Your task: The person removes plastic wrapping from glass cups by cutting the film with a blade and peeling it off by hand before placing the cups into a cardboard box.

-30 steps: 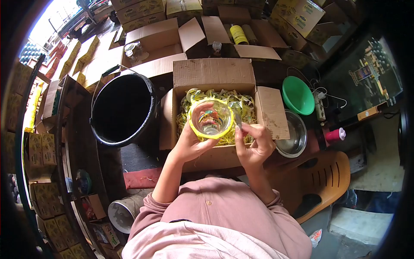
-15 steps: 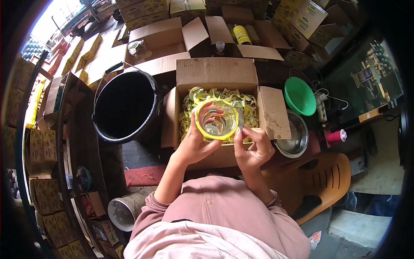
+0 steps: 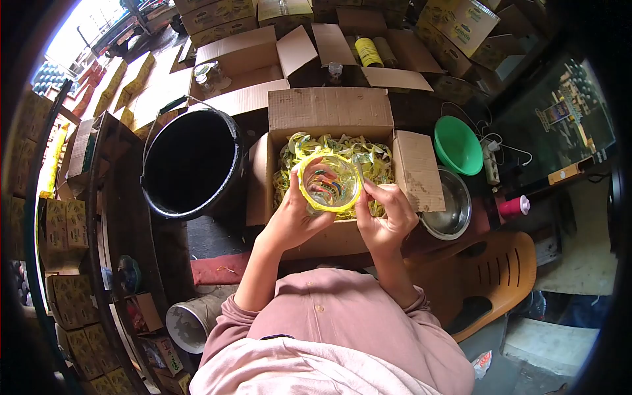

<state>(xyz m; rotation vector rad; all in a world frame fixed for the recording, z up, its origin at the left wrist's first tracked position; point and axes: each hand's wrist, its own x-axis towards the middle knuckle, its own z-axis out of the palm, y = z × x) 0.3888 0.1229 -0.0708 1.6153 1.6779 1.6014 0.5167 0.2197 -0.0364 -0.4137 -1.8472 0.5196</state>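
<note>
My left hand (image 3: 294, 214) is closed around the side of a clear jar (image 3: 332, 191) with a yellow rim. I look straight into the jar, and fingers and coloured print show through its wall. My right hand (image 3: 388, 214) is at the jar's right edge, thumb and fingers pinched on a thin grey blade (image 3: 359, 166) that touches or lies very close to the yellow rim. The blade's handle end is hidden in my fingers. Directly beneath both hands is an open cardboard box (image 3: 329, 108) filled with yellow and clear plastic strips (image 3: 377, 155).
A black bucket (image 3: 230, 178) stands left of the box. On the right are a green bowl (image 3: 459, 146), a metal bowl (image 3: 464, 214), a power strip (image 3: 492, 171) and a pink thread spool (image 3: 513, 208). An orange chair (image 3: 507, 263) is at lower right. More open cartons (image 3: 240, 46) lie behind.
The jar has tilted slightly, and my right hand with the blade has shifted a little up along its right rim. My left hand keeps its hold.
</note>
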